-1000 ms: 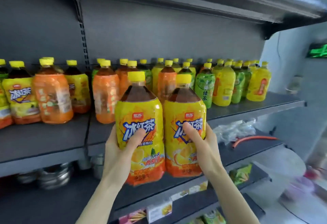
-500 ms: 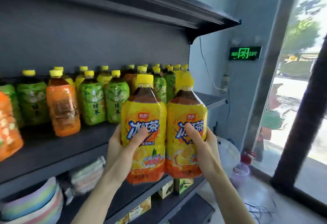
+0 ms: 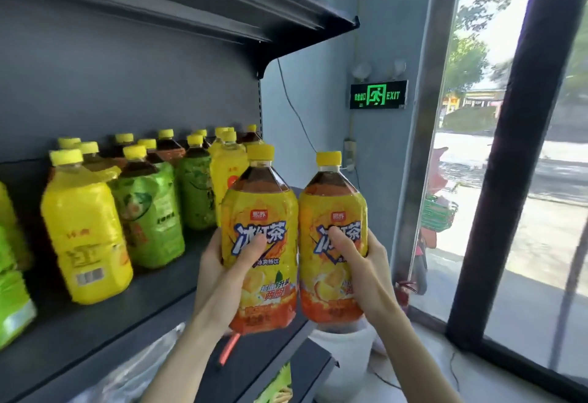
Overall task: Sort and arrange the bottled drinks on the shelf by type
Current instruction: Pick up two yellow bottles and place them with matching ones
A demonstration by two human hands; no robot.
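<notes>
Left hand [image 3: 222, 278] grips one iced black tea bottle [image 3: 259, 243], right hand [image 3: 366, 272] grips a second iced tea bottle [image 3: 331, 243], side by side, upright, centre frame beside the shelf [image 3: 95, 332].

The two clear plastic iced-tea bottles [image 3: 259, 237] [image 3: 332, 243] wore glossy yellow-orange film labels and smooth yellow caps; the dark grey metal shelf [image 3: 95, 316] looked matt.

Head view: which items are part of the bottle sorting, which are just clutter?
Job:
- iced tea bottle in left hand
- iced tea bottle in right hand
- green-label bottles, yellow-label bottles on the shelf

Not part of it:
- exit sign
- white bucket
- plastic bags on the lower shelf
</notes>
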